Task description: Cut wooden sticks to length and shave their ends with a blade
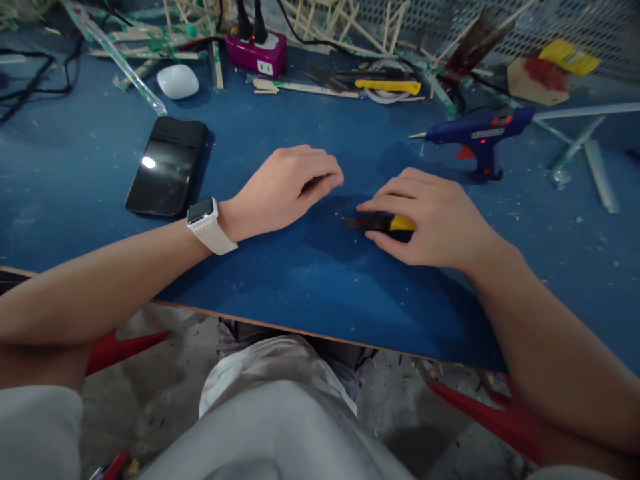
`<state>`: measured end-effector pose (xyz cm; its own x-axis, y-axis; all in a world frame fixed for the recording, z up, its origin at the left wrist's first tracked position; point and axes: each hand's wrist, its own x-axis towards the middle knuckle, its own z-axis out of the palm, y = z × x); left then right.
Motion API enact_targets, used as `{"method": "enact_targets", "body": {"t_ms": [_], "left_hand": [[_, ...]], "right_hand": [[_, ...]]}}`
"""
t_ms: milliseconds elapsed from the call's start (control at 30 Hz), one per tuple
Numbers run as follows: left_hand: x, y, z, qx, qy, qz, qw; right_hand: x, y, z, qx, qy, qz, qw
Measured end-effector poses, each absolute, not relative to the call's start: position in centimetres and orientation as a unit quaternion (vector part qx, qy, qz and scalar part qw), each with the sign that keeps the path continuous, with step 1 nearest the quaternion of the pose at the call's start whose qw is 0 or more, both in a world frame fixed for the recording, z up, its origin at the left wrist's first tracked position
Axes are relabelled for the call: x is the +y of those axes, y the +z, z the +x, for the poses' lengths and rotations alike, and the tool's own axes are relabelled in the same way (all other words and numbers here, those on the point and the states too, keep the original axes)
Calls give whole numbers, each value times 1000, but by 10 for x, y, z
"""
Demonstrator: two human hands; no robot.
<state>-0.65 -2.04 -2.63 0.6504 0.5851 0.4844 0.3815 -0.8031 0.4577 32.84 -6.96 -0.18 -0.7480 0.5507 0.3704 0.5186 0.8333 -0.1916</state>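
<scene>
My right hand is closed around a utility knife with a yellow and black body, held low over the blue table. Its dark blade points left, toward my other hand. My left hand, with a watch on its wrist, has its fingers curled and the thumb against the index finger. Whatever may be pinched there is hidden or too small to make out. Beyond my right hand lies a blue glue gun, nozzle to the left and a small red light on.
A black phone and a white rounded case lie on the left. Along the back are a purple power adapter with plugs, a yellow cutter, thin wooden sticks and cables. The table's front edge runs near my body.
</scene>
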Motion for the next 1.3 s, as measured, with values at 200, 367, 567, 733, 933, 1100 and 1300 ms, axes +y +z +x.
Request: {"method": "enact_targets", "body": {"t_ms": [200,367,567,733,933,1100,1300], "left_hand": [[-19,-24,-10,273,337,878,201],[-28,-20,-7,269,329,874,235],[-42,-13,-3,243,349,863,273],[-50,-9,-2,204,360,870,268],[-58,-7,-1,135,412,870,234],[-62,-6,-4,199,362,886,211],[-64,-5,-4,167,373,890,202]], "right_hand": [[-66,-10,330,-942,26,-291,165],[-73,-7,322,-917,-36,-325,231],[-91,-1,307,-882,-65,-296,360],[-109,-2,294,-880,-19,-288,376],[-117,-1,287,-888,-8,-271,370],[-114,-4,286,-899,7,-311,309],[-118,-1,283,-909,29,-311,276]]}}
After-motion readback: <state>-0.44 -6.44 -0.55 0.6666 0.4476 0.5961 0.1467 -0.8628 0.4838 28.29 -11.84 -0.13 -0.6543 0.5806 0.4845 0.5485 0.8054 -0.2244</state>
